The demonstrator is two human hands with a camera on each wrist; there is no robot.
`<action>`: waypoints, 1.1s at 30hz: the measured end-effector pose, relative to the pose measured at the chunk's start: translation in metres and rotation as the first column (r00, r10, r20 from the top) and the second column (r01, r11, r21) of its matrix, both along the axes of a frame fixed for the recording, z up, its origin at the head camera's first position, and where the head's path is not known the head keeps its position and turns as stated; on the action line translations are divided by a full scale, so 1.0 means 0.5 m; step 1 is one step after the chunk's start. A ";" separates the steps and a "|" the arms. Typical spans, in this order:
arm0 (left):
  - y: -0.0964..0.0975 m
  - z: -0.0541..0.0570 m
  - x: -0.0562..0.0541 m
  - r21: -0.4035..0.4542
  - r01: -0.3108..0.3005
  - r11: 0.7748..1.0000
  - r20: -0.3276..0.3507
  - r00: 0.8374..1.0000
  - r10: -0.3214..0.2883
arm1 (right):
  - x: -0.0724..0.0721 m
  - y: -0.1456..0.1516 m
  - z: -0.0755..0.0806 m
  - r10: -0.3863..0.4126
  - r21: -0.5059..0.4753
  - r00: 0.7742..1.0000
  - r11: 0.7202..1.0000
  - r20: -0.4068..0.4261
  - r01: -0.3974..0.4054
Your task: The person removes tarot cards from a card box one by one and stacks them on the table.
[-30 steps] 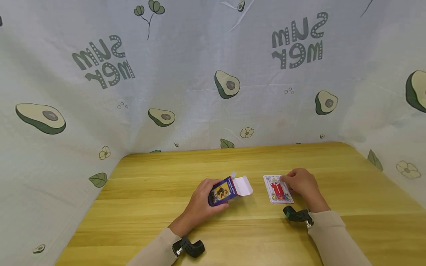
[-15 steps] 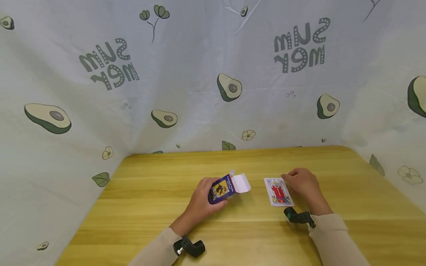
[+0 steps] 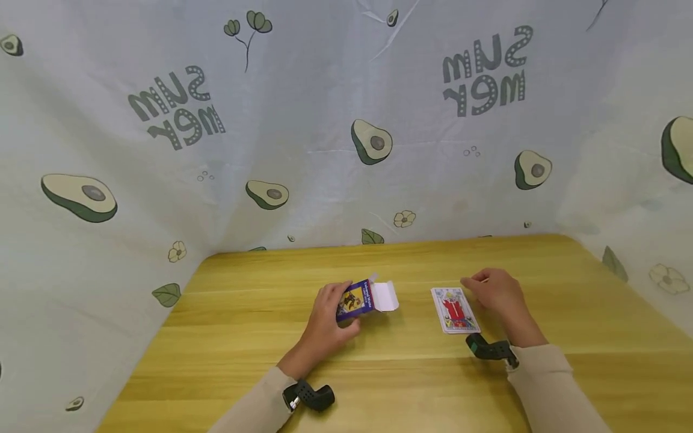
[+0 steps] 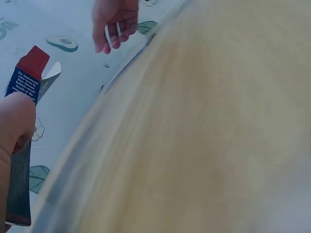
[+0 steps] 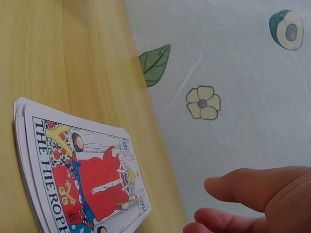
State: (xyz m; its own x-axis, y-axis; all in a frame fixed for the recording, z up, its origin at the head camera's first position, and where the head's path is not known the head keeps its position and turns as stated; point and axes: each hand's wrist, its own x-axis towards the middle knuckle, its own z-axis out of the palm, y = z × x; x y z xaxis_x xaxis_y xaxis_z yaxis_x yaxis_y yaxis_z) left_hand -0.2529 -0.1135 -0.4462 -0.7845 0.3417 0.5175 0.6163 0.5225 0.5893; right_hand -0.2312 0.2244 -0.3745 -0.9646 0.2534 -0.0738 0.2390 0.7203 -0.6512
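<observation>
My left hand (image 3: 323, 329) grips an opened tarot card box (image 3: 353, 300), purple-blue with a yellow picture on its front. The box's white flap sticks out toward the right; its red inner tab and printed side show in the left wrist view. Face up on the table to the right lies a small stack of tarot cards (image 3: 456, 311), topped by a red-robed figure labelled "THE HIEROPH…" in the right wrist view. Just beyond the stack's upper right corner is my right hand (image 3: 499, 293), thumb and fingers (image 5: 243, 187) loosely bent, nothing seen between them, apart from the cards.
Both hands are over a yellow wood-grain table (image 3: 390, 385). A pale curtain (image 3: 308, 138) printed with avocados, leaves and flowers hangs along its back and sides. Each wrist carries a black camera, such as the right wrist camera (image 3: 487, 349).
My right hand has drawn off the card stack, up and slightly to the right. The left hand has shifted the box a little leftward and tilted it. The cards stay on the table.
</observation>
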 end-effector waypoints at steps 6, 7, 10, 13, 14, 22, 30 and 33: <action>-0.012 -0.009 -0.018 0.029 -0.039 0.999 -0.006 0.999 0.039 | 0.008 0.011 0.002 0.004 0.003 1.000 1.000 -0.017 -0.004; -0.014 -0.012 -0.021 0.028 -0.052 0.998 -0.009 0.999 0.053 | 0.009 0.012 0.002 0.005 0.003 1.000 1.000 -0.020 -0.005; -0.019 -0.018 -0.028 0.031 -0.092 0.995 -0.007 0.996 0.092 | 0.010 0.013 0.003 0.014 0.004 1.000 1.000 -0.026 -0.014; -0.024 -0.019 -0.032 0.033 -0.119 0.992 0.004 0.993 0.119 | 0.008 0.012 0.004 0.018 0.004 0.999 1.000 -0.028 -0.018; -0.026 -0.019 -0.033 0.034 -0.126 0.991 0.005 0.992 0.126 | 0.008 0.012 0.005 0.018 0.004 0.999 1.000 -0.028 -0.018; -0.032 -0.017 -0.040 0.022 -0.193 0.981 -0.008 0.981 0.193 | 0.002 0.007 0.003 0.020 -0.004 0.999 1.000 -0.036 -0.021; -0.032 -0.019 -0.036 -0.013 -0.228 0.974 -0.008 0.974 0.228 | 0.002 0.006 0.003 0.025 -0.007 0.999 1.000 -0.034 -0.025; -0.030 -0.017 -0.036 -0.018 -0.233 0.972 -0.005 0.973 0.233 | 0.003 0.006 0.007 0.033 -0.008 0.999 0.999 -0.040 -0.034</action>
